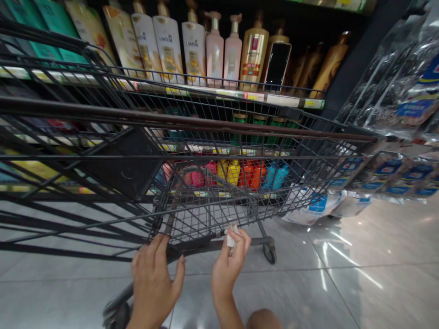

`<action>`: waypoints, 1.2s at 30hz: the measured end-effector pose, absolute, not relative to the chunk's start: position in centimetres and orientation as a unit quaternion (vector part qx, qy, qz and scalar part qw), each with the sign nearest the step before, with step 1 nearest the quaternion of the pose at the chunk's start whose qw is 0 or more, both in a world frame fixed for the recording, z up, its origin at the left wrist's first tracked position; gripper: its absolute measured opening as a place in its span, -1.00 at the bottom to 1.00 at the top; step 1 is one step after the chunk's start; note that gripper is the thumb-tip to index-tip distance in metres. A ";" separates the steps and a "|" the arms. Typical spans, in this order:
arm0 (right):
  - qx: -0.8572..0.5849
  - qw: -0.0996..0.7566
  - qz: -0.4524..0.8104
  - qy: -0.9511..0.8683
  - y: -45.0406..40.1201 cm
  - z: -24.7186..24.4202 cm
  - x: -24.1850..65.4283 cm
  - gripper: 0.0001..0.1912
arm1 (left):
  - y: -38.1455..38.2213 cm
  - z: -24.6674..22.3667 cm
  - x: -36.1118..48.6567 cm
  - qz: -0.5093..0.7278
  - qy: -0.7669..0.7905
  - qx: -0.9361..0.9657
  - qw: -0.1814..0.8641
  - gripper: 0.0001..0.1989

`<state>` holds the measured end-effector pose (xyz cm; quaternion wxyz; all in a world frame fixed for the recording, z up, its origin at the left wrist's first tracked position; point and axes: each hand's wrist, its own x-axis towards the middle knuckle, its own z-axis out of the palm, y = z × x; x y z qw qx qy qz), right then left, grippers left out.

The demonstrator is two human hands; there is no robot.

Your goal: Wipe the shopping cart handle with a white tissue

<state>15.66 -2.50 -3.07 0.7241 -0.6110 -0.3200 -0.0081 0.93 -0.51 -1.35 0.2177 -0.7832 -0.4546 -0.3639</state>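
Currently, at the grip: your right hand, closed in a pinch on one crumpled, off-white, soft-looking wad, thumb to one side and fingers to the other. Material of the wad: paper or cloth, cannot tell which.

Your left hand: back upward, fingers together at the cart's low frame, thumb spread away from them, nothing visible pinched.

One dark grey metal wire shopping cart: mesh sides, open top, a long reddish-brown streaked rail across its upper edge, a black plastic panel toward the left. Basket: no goods visible through the mesh. Position: directly in front of you, extending above and beyond both hands; the wad lies at its lower bar, between your right fingertips; contact with the metal cannot be told. One dark caster wheel, right of your right hand, on the floor.

Floor: glossy grey tiles, pale joints, streaks of reflected light.

Behind the cart, dark store shelving with price strips: white pump bottles with gold tops, pink pump bottles; lower down, yellow, orange-red and blue bottles. Right: hanging clear plastic packs with blue labels.
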 end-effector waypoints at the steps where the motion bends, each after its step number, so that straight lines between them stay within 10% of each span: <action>1: -0.609 0.725 0.003 -0.321 -2.7 -3.1 15.8 -0.80 | -0.5 -1.3 1.0 -0.362 -0.457 -0.782 0.220 -0.37; 9: -0.544 0.694 0.253 -0.398 -6.1 -0.3 17.8 -0.85 | -0.2 -0.8 1.5 -0.380 -0.442 -0.772 0.254 -0.44; 19: -0.565 0.719 -0.289 -0.284 -3.4 8.0 27.3 -0.64 | -0.1 -0.8 1.0 -0.381 -0.421 -0.777 0.271 -0.42; 36: -0.443 0.639 -0.305 -0.549 -0.2 5.5 14.5 -0.62 | 0.0 -0.4 1.1 -0.373 -0.409 -0.782 0.286 -0.38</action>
